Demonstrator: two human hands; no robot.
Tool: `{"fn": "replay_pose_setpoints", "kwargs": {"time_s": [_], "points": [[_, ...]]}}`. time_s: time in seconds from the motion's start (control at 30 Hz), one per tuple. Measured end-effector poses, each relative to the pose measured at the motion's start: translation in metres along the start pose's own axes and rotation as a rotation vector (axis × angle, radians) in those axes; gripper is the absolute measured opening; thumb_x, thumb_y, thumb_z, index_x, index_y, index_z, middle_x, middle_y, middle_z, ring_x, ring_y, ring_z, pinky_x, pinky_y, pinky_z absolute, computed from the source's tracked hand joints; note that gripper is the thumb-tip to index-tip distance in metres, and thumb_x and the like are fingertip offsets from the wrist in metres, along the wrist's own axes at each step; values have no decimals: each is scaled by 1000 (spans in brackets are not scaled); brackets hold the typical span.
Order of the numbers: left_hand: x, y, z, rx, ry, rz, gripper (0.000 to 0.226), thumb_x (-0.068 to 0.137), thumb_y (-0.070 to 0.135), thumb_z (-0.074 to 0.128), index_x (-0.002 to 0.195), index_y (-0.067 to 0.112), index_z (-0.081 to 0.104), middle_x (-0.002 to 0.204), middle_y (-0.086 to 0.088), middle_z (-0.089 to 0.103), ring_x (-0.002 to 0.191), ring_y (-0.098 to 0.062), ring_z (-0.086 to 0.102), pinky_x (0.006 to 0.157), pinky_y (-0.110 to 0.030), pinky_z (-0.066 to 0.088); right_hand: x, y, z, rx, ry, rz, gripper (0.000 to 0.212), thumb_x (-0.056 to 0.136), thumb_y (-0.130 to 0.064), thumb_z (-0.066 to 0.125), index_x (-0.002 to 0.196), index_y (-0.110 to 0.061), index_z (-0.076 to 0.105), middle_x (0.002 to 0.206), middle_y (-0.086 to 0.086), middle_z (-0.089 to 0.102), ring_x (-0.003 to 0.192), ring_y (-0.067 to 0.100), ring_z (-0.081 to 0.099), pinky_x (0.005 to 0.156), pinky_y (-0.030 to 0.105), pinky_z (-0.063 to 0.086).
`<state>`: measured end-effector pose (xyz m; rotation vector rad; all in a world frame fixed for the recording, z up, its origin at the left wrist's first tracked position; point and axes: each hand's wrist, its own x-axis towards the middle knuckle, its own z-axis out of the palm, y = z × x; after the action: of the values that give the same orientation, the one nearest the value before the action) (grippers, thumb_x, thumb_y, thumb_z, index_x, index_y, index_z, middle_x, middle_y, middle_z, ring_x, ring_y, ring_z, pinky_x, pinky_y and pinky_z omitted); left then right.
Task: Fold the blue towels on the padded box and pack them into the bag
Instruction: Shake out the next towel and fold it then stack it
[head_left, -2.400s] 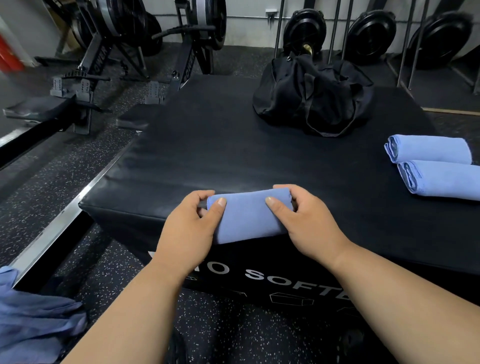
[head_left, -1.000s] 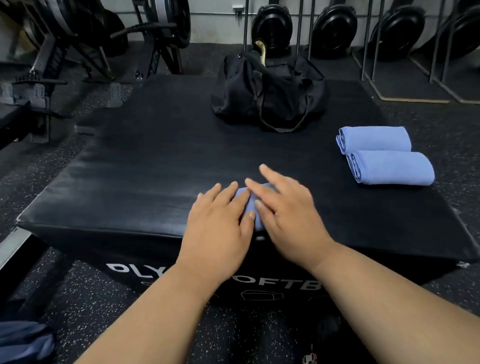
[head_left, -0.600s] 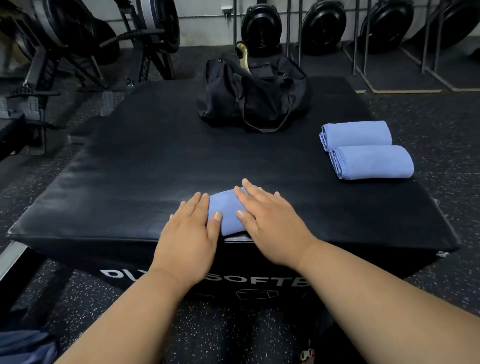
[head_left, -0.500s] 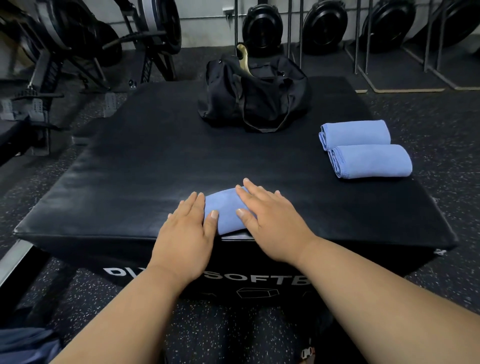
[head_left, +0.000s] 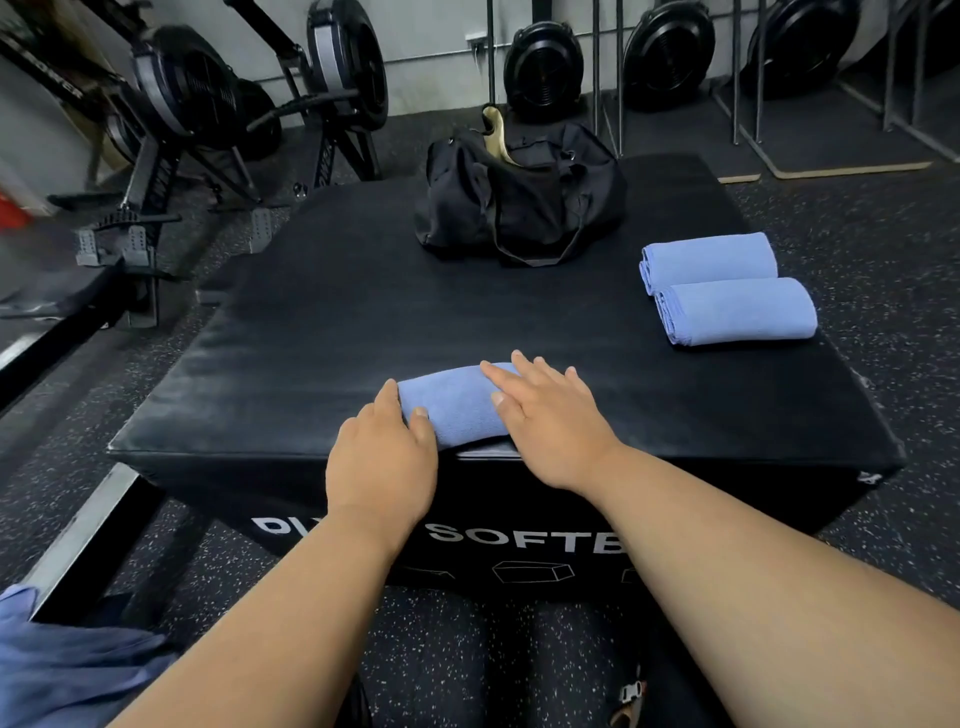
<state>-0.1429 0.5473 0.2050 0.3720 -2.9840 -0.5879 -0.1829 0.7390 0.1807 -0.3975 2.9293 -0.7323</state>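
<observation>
I see a folded blue towel (head_left: 454, 402) at the box's (head_left: 322, 332) near edge, two more (head_left: 709, 257) (head_left: 737, 312) far right, black bag (head_left: 519, 197) far centre.

Floor: black rubber matting (head_left: 883, 218) with pale speckles, wall to wall.
Back wall: light grey (head_left: 431, 31), a thin conduit running along it.
Left side: two rowing machines (head_left: 176, 98) standing with round flywheel housings, footplates low.
Far right: more black flywheel units (head_left: 670, 52) stood upright against the wall, metal rails between them.
Lower left: metal floor strip (head_left: 78, 535); crumpled blue cloth (head_left: 57, 670) beside it.
Light: even, indoor.
</observation>
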Motion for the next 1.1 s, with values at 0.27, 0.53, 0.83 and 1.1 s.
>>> {"fn": "replay_pose_setpoints", "kwargs": {"time_s": [0.27, 0.53, 0.83, 1.1], "points": [[6, 9, -1, -324, -98, -91, 52, 103, 31, 46, 154, 39, 43, 134, 2, 62, 115, -19, 58, 90, -31, 40, -14, 10, -4, 42, 109, 11, 52, 111, -30, 32, 163, -38, 33, 164, 7, 41, 152, 32, 34, 127, 48, 21], [4, 60, 18, -378, -105, 19, 47, 103, 26, 52, 150, 31, 51, 92, 26, 54, 85, 9, 53, 70, -7, 35, -37, 39, -24, 53, 208, 173, 62, 100, -56, 53, 158, -34, 43, 167, 7, 32, 142, 30, 42, 118, 43, 34], [-8, 155, 55, -456, -317, 206, 67, 97, 31, 65, 160, 27, 41, 107, 19, 66, 77, 17, 59, 63, 1, 38, -69, 110, -69, 98, 362, 421, 66, 87, -37, 40, 152, -25, 51, 160, 12, 39, 129, 41, 50, 109, 51, 43], [-15, 206, 94, -486, -389, 389, 68, 81, 45, 79, 144, 44, 53, 124, 20, 66, 110, -1, 66, 97, -28, 55, -90, 168, -95, 104, 456, 552, 67, 88, -33, 38, 153, -25, 53, 158, 14, 42, 134, 41, 48, 114, 49, 39]]}}
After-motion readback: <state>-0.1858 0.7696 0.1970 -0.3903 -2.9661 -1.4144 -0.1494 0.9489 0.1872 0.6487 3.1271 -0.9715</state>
